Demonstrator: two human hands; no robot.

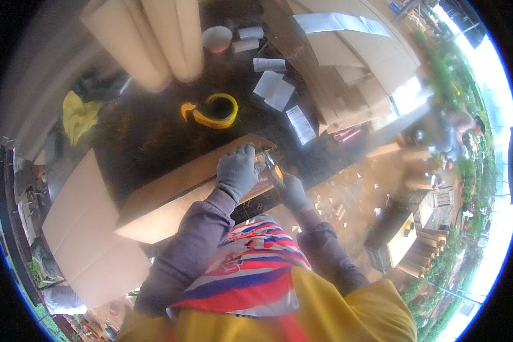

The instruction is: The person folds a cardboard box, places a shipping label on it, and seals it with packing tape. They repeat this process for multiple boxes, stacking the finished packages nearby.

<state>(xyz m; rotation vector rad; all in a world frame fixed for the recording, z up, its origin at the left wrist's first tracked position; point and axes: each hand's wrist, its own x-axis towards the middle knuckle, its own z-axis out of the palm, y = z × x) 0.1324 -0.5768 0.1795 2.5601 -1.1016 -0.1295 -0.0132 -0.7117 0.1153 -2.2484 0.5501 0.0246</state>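
A long, narrow cardboard box (168, 181) lies slantwise on the dark tabletop in front of me. My left hand (238, 171), in a grey glove, rests at the box's right end with its fingers curled over the edge. In my right hand (293, 194), also gloved in grey, is a utility knife (276, 171) with an orange-yellow handle. Its metal tip points at the box's right end, close to my left fingertips. Whether the blade touches the cardboard I cannot tell.
Beyond the box lie a yellow tape dispenser (225, 121), several paper slips (275, 90) and a yellow cloth (78, 117). Large brown rolls (145, 40) stand at the far left. Flattened cardboard (353, 62) is stacked far right, another sheet (85, 222) near left. A person (459, 134) is off to the right.
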